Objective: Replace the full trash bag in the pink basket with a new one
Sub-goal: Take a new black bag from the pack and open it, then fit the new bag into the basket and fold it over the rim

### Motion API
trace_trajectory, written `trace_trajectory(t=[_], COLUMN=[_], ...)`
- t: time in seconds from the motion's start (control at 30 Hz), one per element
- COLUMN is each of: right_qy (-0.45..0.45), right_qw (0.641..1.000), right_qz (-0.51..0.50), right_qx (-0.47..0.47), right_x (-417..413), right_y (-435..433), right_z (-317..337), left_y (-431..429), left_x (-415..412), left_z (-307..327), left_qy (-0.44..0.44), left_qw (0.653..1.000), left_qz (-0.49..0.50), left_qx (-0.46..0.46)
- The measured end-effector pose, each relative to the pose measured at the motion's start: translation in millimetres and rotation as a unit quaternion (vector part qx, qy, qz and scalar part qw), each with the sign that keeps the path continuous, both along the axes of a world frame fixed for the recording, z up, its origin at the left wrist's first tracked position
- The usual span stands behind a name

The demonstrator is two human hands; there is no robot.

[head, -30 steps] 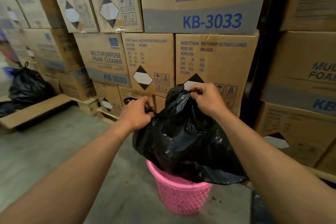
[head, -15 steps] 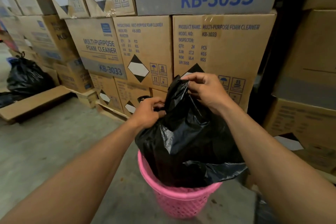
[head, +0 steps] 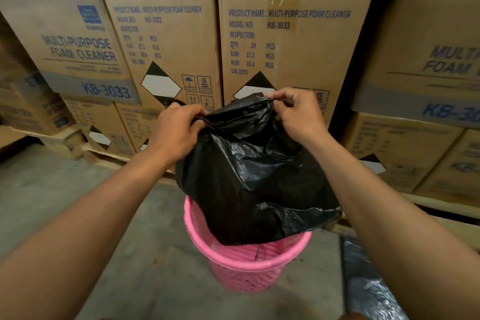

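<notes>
A full black trash bag (head: 249, 184) hangs over the pink basket (head: 244, 270), which stands on the concrete floor. The bag's bottom sits at about rim level, and part of the basket's inside shows below it. My left hand (head: 176, 132) pinches the left side of the bag's top edge. At the right side of that edge, my right hand (head: 298, 112) grips the plastic between thumb and fingers. The top of the bag is stretched flat between both hands.
Stacked cardboard boxes (head: 291, 41) marked "foam cleaner" form a wall right behind the basket, on wooden pallets (head: 104, 156). A crumpled dark plastic sheet (head: 368, 286) lies on the floor at the lower right. Bare concrete floor (head: 59, 189) stretches to the left.
The view has tilted down and closed in on the boxes. Both hands have spread the bag's top edge apart, and the bag sits higher so the basket's inside now shows.
</notes>
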State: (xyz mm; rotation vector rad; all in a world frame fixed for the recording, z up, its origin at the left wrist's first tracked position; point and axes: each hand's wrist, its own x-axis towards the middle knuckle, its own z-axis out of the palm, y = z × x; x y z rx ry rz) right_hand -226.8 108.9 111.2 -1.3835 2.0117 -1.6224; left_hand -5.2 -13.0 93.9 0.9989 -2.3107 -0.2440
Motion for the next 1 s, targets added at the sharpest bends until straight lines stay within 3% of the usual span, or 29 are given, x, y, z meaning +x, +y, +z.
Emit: trace_trajectory(t=[0.27, 0.47, 0.67, 0.87, 1.0], right_qy=[0.009, -0.065, -0.070, -0.014, 0.007], right_qw=[0.998, 0.994, 0.994, 0.987, 0.972], right_qz=[-0.064, -0.085, -0.081, -0.067, -0.076], right_qx=[0.019, -0.014, 0.024, 0.143, 0.223], right_x=[17, 20, 20, 20, 15], right_y=[1, 7, 15, 31, 34], right_z=[16, 27, -5, -57, -72], left_y=[6, 19, 37, 49, 51], left_x=[12, 11, 14, 12, 12], left_z=[42, 65, 50, 1, -21], left_qy=[0.072, 0.118, 0.083, -0.043, -0.060], left_qw=[0.992, 0.984, 0.990, 0.998, 0.998], left_qz=[-0.047, -0.055, -0.058, -0.042, -0.027], left_qx=[-0.089, -0.123, -0.095, -0.032, 0.007])
